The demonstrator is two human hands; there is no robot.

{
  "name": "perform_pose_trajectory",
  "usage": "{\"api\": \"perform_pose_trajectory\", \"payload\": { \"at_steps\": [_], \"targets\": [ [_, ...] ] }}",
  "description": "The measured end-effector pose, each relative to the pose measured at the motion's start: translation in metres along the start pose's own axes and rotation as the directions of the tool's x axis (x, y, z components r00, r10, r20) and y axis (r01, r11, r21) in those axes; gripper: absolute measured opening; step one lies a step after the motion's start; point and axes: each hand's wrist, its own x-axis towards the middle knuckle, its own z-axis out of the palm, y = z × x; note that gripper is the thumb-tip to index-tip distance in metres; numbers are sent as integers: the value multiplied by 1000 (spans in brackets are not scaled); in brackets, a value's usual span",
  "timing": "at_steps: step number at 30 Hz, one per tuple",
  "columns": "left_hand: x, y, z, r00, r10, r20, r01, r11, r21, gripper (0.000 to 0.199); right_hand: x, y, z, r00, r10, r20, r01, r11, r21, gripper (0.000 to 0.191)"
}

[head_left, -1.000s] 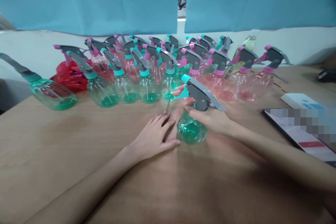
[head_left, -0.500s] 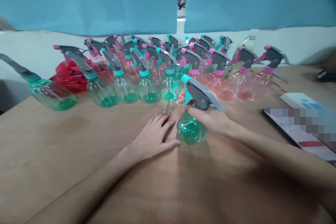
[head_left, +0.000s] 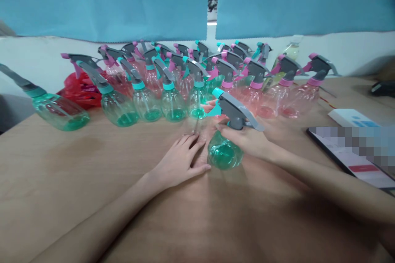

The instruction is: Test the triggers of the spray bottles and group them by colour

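Observation:
My right hand (head_left: 251, 141) is closed around the neck of a green spray bottle (head_left: 224, 153) with a grey head and a turquoise nozzle and trigger. Its fingers stretch forward past the trigger, partly hidden behind the head. A little green tint shows at the bottle's base. Beside it on the left, my left hand (head_left: 177, 162) lies flat on the table with its fingers spread, holding nothing. The left thumb tip comes close to the bottle; whether they touch I cannot tell. Just behind stands another green spray bottle (head_left: 197, 100).
Several green and pink spray bottles (head_left: 174, 102) stand in rows along the back of the wooden table (head_left: 61, 181). A red plastic bag (head_left: 80, 90) is among them at left. At right lie a tablet-like screen (head_left: 336, 152) and a white box (head_left: 348, 117). Blue curtains (head_left: 108, 0) hang behind.
My right fingers have straightened and moved off the trigger, which now swings further forward. The left hand and the standing bottles stay in place.

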Motion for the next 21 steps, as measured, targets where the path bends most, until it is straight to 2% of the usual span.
{"api": "perform_pose_trajectory", "payload": {
  "at_steps": [7, 16, 21],
  "targets": [
    [2, 0, -1, 1000, 4, 2, -4, 1000, 15, 69, 2, 4, 2, 999, -54, -7, 54, 998, 18, 41],
    [1, 1, -1, 1000, 16, 2, -16, 999, 29, 70, 2, -4, 2, 1000, 8, -8, -8, 1000, 15, 23],
    [1, 1, -1, 1000, 15, -1, -15, 999, 28, 71, 2, -5, 3, 1000, -1, 7, 1, 1000, 24, 23]
  ]
}}
